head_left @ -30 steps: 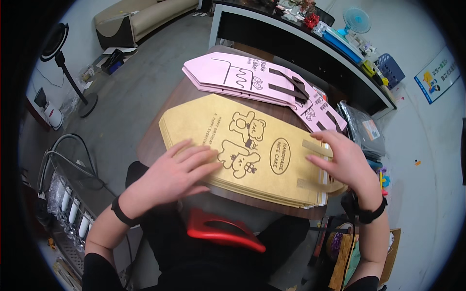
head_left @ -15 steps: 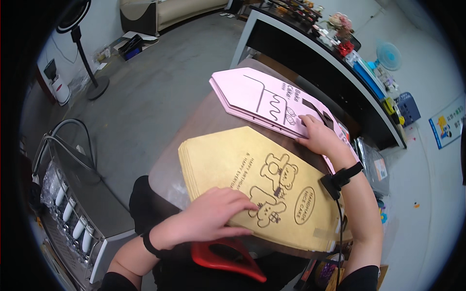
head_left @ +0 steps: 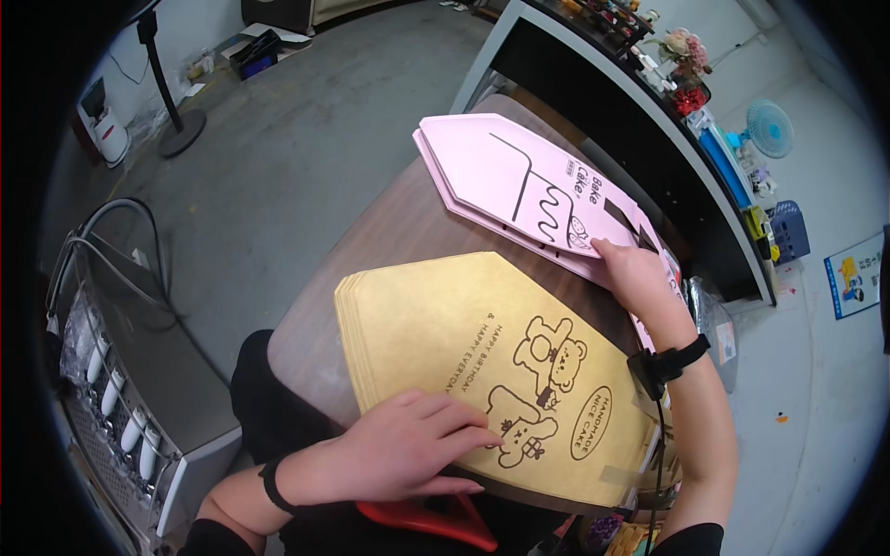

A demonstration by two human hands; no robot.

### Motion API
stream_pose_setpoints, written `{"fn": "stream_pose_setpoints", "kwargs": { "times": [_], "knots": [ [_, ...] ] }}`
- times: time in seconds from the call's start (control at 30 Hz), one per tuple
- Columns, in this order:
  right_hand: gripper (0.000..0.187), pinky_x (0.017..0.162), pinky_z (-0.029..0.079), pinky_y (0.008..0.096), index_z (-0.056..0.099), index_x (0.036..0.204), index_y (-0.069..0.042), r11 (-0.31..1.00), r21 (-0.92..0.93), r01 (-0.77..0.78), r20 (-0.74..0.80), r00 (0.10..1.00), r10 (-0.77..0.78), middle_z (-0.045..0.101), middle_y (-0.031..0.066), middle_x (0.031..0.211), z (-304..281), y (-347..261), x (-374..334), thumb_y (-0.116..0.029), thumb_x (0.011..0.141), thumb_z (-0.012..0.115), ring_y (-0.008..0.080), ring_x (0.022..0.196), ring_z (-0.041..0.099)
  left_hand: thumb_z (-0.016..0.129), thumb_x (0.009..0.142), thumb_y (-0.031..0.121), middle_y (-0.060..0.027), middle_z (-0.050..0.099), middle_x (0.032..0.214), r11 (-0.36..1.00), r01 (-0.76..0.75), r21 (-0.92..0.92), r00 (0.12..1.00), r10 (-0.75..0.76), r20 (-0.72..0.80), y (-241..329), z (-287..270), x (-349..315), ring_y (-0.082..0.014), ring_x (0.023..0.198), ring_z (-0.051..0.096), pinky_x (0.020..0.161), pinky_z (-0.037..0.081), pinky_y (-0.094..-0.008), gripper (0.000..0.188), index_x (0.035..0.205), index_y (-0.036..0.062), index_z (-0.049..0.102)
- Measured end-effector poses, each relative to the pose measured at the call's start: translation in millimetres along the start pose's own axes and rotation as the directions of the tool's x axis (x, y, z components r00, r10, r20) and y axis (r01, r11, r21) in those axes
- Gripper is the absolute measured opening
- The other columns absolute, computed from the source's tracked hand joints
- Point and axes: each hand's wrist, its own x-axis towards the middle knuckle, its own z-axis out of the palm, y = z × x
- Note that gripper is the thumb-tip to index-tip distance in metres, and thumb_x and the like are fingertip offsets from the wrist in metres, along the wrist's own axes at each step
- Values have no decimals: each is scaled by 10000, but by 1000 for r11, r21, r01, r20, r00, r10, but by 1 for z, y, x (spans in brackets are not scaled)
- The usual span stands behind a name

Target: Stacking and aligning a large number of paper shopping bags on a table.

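A stack of pink flat-folded cardboard cake boxes with dark line drawings lies at the far side of the table. My right hand is closed at the near edge of this stack, one fingertip on top of the upper piece; its other fingers are mostly hidden. Nearer to me is a thick stack of tan kraft flat-folded cake boxes printed with bears and lettering. My left hand lies on its near left part, fingers stretched out and slightly bent, gripping nothing.
Under the stacks is a brown wooden table. Beyond it stands a black counter with flowers and a blue fan. A grey metal cabinet with white handles is at left. Something red shows below the table's near edge.
My right hand has shifted from lying over the pink stack to closing at its near edge. My left hand stays on the tan stack. The view has tilted a little.
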Motion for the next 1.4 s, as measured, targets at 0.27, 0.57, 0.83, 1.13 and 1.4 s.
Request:
{"fn": "stream_pose_setpoints", "kwargs": {
  "times": [0.27,0.57,0.83,1.13,1.4],
  "knots": [
    [471,822,711,517,768,1596,-218,979,4,-204,-513,840,178,914,140,1273,-83,0,-50,-77,1149,722,376,1086,897,927,1062,464,-55,754,1435,992,-99,77,995,100,-8,11,-19,25,-291,1345,738,1139,566,-449,524,1487,188,793],
    [669,995,719,430,773,1674,-152,946,-184,-265,-607,788,103,839,155,1558,-180,-112,-217,-14,1020,767,335,1209,869,920,1057,441,-56,739,1444,961,-174,216,984,178,4,18,-40,28,-291,1399,713,1173,559,-460,512,1482,183,796],
    [768,1029,710,464,726,1738,-187,976,122,-182,-299,931,211,760,251,1642,-89,-241,-298,-105,983,835,407,1362,804,908,1055,277,-31,784,1412,892,-240,384,971,228,76,49,-45,-9,-285,1376,741,1197,577,-471,383,1414,178,821],
    [766,1009,699,482,723,1743,-212,951,126,-281,-400,863,308,788,208,1610,-77,-243,-298,-85,993,807,383,1364,798,956,999,237,-46,739,1650,785,-84,614,947,255,-197,62,-83,-29,-292,1509,727,1203,601,-496,630,1606,249,788],
    [685,1154,620,559,767,1682,-171,975,172,-139,-441,874,203,779,209,1561,-67,-248,-299,-153,1001,845,382,1388,751,926,1046,303,-5,862,1462,744,-35,667,967,195,-166,39,-70,-17,-236,1360,813,1162,627,-456,504,1545,291,856]
  ]
}}
